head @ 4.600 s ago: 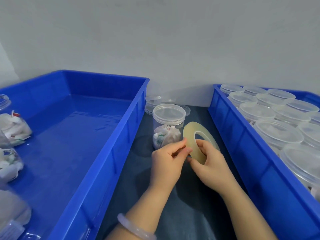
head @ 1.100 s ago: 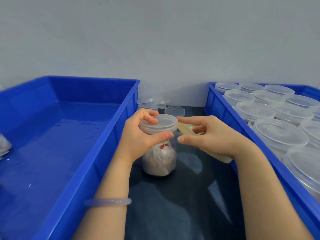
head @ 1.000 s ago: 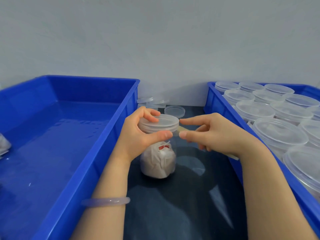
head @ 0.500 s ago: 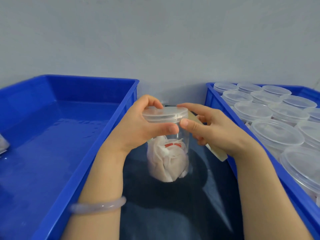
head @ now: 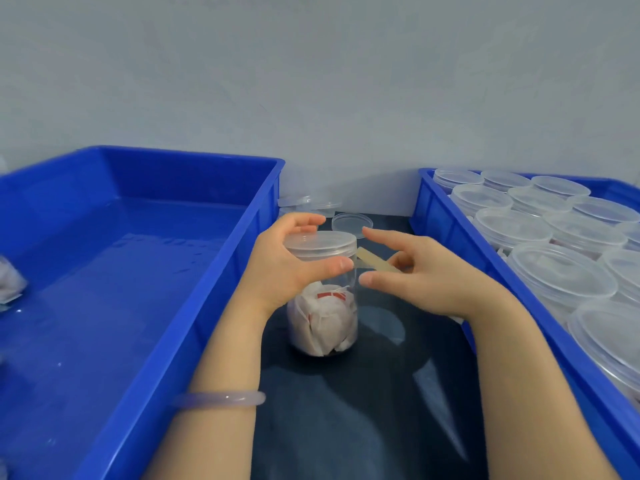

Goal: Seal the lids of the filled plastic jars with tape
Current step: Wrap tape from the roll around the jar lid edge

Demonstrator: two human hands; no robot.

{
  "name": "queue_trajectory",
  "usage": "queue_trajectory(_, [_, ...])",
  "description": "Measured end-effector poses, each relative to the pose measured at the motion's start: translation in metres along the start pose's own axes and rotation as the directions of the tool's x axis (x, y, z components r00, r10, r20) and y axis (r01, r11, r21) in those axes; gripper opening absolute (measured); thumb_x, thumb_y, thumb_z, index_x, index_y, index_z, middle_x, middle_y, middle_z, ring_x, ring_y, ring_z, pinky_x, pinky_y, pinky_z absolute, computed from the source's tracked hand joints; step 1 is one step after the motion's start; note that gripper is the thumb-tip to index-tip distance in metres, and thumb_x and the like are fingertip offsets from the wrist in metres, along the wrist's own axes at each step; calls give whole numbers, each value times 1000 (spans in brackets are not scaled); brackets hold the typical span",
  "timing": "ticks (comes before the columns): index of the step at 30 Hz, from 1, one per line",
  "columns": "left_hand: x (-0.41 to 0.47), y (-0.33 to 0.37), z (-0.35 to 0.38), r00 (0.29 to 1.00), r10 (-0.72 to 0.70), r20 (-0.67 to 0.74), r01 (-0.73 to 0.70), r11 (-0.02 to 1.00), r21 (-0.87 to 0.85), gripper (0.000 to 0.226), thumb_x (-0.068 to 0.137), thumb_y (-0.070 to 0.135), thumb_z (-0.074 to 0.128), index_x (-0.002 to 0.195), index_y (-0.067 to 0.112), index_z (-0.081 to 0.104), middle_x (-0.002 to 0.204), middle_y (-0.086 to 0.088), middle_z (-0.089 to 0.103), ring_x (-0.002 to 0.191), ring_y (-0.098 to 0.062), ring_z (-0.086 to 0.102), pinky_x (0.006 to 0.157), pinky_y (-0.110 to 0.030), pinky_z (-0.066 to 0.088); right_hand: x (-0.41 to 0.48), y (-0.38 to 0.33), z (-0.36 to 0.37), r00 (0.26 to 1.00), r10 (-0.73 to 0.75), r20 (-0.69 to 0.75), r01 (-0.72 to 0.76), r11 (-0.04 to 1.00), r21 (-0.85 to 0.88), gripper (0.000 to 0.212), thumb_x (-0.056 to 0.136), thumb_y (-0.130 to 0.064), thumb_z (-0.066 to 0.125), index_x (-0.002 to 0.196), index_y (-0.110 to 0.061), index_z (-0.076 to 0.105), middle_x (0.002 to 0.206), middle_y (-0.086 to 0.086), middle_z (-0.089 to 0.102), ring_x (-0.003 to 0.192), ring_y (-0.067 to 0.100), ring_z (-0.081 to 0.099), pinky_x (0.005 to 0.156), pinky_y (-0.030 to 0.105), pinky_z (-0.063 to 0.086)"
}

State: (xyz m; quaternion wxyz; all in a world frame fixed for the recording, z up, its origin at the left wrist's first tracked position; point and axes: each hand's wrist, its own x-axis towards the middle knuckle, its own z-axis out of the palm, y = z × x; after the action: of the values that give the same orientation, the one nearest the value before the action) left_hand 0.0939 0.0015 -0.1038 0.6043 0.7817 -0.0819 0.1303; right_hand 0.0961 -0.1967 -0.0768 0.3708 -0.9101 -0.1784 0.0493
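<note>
At frame centre the left hand curls thumb and fingers round the jar lid. Just right of it, the right hand points index and thumb leftward, its other fingers curled on the tape.

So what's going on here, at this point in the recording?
A person is taping a filled jar shut. The left hand grips its lid, holding the jar upright on the dark surface between the left bin and the right bin. The right hand holds the tape, a strip of which runs to the lid's edge. The right bin is packed with lidded jars.
</note>
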Motion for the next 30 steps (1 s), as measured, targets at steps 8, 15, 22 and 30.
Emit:
queue_trajectory(8, [-3,10,-7,989,41,139,-22,990,-138,69,41,43,82,105,37,59,114,4,66,105,-11,63,89,-34,53,-5,-8,-9,981,-63,-182,67,998,13,69,57,-74,56,120,-47,60,80,-24,63,69,-8,51,76,19,41])
queue_trajectory(15, [-5,18,-11,943,159,291,-72,954,-290,79,35,49,91,107,35,62,121,-4,63,113,-21,61,91,-36,52,-5,-4,-7,990,-140,-24,142,967,211,80,52,-71,61,128,-54,40,62,-22,59,56,-1,53,58,18,47])
queue_trajectory(22, [-3,19,-7,971,-27,238,-1,993,114,87,36,64,86,115,52,51,112,20,56,106,13,50,71,-9,41,4,-3,6,981,-169,-95,180,975,127,41,72,-55,66,111,-50,56,78,-39,56,73,-7,53,65,16,40])
queue_trajectory(30, [-4,17,-6,989,38,142,-54,993,107,81,34,64,77,110,52,54,114,26,55,108,14,50,80,-11,41,-4,0,-2,997,-74,-15,75,990,121,63,73,-49,71,132,-50,46,87,-21,58,64,-13,54,63,16,43])
